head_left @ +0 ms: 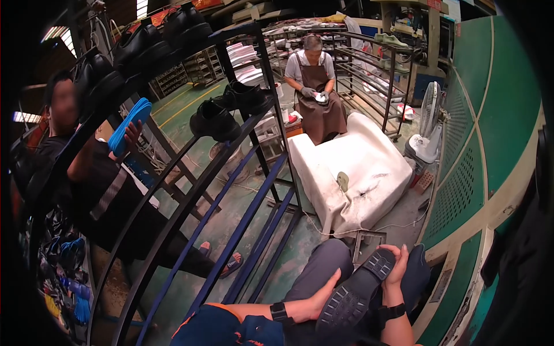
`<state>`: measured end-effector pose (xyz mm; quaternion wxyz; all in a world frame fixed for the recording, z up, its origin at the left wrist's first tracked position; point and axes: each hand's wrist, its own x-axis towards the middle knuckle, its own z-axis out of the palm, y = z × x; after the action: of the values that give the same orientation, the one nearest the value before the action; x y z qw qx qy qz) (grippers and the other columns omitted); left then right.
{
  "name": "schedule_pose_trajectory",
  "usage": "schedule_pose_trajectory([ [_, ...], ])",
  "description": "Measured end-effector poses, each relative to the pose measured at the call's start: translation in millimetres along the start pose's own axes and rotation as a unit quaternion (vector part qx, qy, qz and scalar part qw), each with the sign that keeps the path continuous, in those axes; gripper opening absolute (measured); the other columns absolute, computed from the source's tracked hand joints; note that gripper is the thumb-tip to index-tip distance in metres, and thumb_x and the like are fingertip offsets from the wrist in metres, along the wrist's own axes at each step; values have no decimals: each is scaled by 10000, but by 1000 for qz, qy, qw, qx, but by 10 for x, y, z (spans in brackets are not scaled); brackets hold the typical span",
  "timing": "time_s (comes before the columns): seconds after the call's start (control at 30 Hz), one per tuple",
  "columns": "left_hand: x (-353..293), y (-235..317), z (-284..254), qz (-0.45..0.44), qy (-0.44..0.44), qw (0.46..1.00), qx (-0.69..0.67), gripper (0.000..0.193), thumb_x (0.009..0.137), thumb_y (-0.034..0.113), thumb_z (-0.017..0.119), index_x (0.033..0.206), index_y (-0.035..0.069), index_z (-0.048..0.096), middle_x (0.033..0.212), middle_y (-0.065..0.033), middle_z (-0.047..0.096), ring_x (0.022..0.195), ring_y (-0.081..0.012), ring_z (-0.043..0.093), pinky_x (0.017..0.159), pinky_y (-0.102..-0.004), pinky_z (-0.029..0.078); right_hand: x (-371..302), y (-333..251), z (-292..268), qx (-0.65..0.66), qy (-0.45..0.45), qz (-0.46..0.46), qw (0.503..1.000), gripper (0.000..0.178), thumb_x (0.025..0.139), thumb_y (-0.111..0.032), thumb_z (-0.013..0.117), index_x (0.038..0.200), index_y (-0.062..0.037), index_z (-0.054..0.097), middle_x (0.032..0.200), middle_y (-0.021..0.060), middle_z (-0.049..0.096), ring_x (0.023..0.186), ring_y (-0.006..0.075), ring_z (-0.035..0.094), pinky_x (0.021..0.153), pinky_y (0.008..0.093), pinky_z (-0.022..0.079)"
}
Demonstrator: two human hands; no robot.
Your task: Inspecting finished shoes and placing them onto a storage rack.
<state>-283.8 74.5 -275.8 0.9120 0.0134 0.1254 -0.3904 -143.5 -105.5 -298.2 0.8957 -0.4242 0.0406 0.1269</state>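
A black shoe (353,293) is held over my lap with its treaded sole turned up toward me. My left hand (324,295) grips it along the left side near the wide front part of the sole. On the other end, my right hand (397,268) wraps round the heel, its fingertips showing at the edge. The shoe's upper is hidden beneath the sole. Each wrist wears a dark band.
A metal rack (231,190) with blue bars and black shoes (214,120) stands to my left. Behind it, a person holds blue insoles (128,127). Ahead, an aproned person (315,86) works behind a white-covered table (358,173). A fan (428,118) and green cabinet (461,190) line the right.
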Motion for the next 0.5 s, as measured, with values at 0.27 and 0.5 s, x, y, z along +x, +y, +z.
schedule_pose_trajectory([
  [0.27, -74, 139, 240, -51, 4, 991, 122, 834, 953, 594, 461, 1492, -29, 331, 1446, -325, 439, 1324, -418, 490, 1074, -487, 451, 227, 180, -698, -151, 36, 189, 970, 290, 954, -243, 571, 1051, -6, 705, 988, 68, 723, 842, 183, 684, 788, 335, 540],
  [0.5, -312, 292, 825, 130, -110, 951, 258, 1084, 708, 504, 738, 1508, -48, 256, 1449, -372, 384, 1340, -432, 457, 1100, -496, 419, -393, -68, -890, 79, -295, 260, 916, 813, 829, -435, 756, 1407, 52, 458, 1326, 149, 604, 1162, 228, 628, 1030, 353, 479],
])
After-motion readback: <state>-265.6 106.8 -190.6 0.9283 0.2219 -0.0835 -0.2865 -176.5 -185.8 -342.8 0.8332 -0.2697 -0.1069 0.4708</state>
